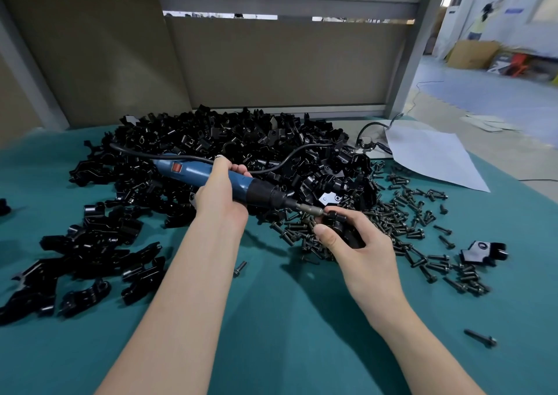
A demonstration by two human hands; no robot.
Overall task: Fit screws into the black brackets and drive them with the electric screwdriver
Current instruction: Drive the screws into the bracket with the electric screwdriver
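Observation:
My left hand grips the blue electric screwdriver around its body, the tool lying nearly level and pointing right. Its metal bit meets a black bracket that my right hand holds by thumb and fingers just above the table. The screw at the bit's tip is hidden by the bracket and my fingers. A big heap of black brackets fills the far middle of the table. Loose dark screws lie scattered under and to the right of my right hand.
More black brackets lie at the left on the teal table cover. One bracket sits apart at the right. The screwdriver's black cord runs over the heap. A white sheet lies at the back right. Single screws lie near the front.

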